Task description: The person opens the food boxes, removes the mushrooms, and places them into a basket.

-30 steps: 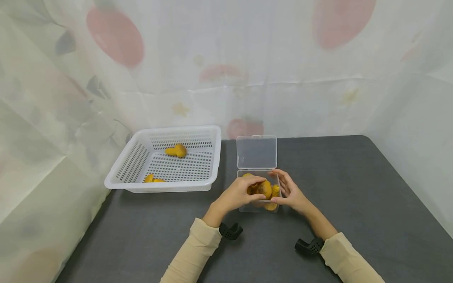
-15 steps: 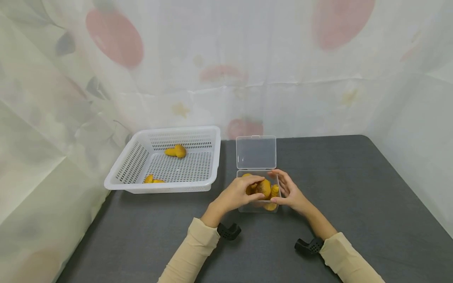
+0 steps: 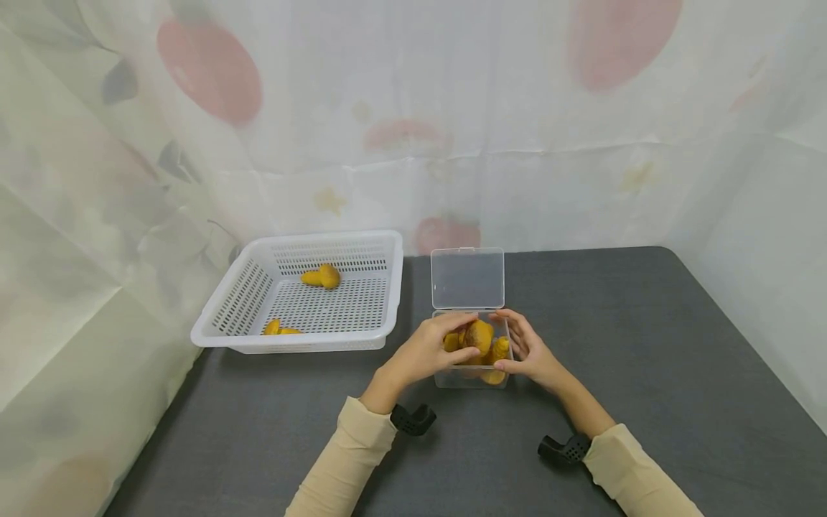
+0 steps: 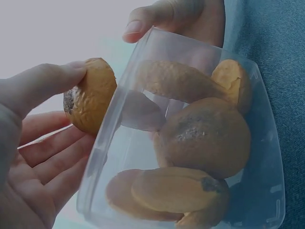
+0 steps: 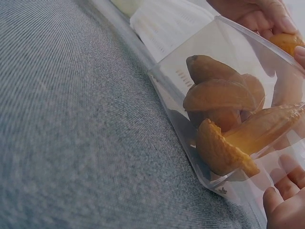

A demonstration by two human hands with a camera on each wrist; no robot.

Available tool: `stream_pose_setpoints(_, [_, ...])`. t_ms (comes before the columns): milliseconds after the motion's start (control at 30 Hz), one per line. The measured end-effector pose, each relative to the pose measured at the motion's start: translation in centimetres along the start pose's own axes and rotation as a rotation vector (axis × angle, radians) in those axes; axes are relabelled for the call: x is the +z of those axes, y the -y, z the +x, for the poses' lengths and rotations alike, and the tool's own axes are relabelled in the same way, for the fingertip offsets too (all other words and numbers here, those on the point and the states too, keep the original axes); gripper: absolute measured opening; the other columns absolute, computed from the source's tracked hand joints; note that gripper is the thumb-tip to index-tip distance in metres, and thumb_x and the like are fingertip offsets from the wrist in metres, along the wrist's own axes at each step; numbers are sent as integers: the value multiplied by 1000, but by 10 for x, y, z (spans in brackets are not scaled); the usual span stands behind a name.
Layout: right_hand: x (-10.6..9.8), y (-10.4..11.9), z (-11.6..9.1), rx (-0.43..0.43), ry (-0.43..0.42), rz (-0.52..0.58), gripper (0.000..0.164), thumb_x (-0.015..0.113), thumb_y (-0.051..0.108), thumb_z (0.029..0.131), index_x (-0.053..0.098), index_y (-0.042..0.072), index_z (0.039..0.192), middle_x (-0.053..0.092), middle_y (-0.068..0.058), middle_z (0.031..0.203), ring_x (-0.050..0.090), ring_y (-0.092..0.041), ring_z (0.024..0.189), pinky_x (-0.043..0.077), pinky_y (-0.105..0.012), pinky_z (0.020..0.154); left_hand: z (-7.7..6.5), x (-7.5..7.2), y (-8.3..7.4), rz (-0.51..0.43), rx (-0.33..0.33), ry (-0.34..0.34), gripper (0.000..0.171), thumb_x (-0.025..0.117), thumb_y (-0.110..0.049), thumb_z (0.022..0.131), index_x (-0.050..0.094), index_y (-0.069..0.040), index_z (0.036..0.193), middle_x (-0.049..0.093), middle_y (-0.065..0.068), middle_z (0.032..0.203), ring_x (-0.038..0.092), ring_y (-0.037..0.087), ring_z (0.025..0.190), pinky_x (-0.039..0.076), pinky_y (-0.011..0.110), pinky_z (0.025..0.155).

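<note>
A yellow-orange mushroom (image 3: 479, 336) is pinched between the thumb and fingers of my left hand (image 3: 423, 352) over the mouth of a clear plastic box (image 3: 461, 379). In the left wrist view that mushroom (image 4: 97, 93) has a dark patch and sits at the box's rim. Several other mushrooms (image 4: 205, 138) lie inside the box, seen through its walls. My right hand (image 3: 539, 359) holds the box at its right side, thumb near the front corner and fingers farther back. The box's hinged lid (image 3: 468, 278) stands open behind it.
To the left stands a white perforated basket (image 3: 393, 294) holding a mushroom (image 3: 328, 276) towards the back and more yellow mushroom pieces (image 3: 281, 328) near the front wall. Dark grey cloth (image 3: 620, 323) covers the table, and a printed curtain (image 3: 549, 194) hangs behind.
My left hand has shifted slightly left and up, and the pinched mushroom has turned and moved a little with it. The right hand, box and basket stay put.
</note>
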State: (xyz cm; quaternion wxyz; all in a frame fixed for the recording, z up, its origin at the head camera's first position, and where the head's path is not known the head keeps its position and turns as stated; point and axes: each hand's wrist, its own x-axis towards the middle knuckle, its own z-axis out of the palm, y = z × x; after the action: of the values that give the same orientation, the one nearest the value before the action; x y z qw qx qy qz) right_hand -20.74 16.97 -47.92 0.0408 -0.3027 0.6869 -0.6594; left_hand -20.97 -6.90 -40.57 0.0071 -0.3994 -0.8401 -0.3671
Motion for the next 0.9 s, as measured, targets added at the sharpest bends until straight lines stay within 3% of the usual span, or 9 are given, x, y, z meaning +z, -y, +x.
stream_pose_setpoints(233, [0,-1,0,-19,0,14,84,70,2,84,15,-5,148,20,-33,152,29,7,141,29,-5,112,-2,-3,1,-47,15,-34,55,73,-15,86,53,1,135,56,15,130,61,26,114,57,36,96])
stream_pose_setpoints(533, [0,-1,-1,-44,2,20,85,71,1,84,15,-8,148,25,-26,153,30,7,141,29,-4,112,-5,-11,0,-60,19,-55,50,75,-10,83,58,-3,129,60,13,131,63,24,114,56,31,98])
stream_pose_setpoints(900, [-1,-4,-1,-55,2,21,85,70,0,84,16,-7,148,27,-24,153,28,7,142,27,-4,113,-8,-17,2,7,97,-101,50,75,-10,82,59,-3,130,63,14,129,65,24,110,58,31,92])
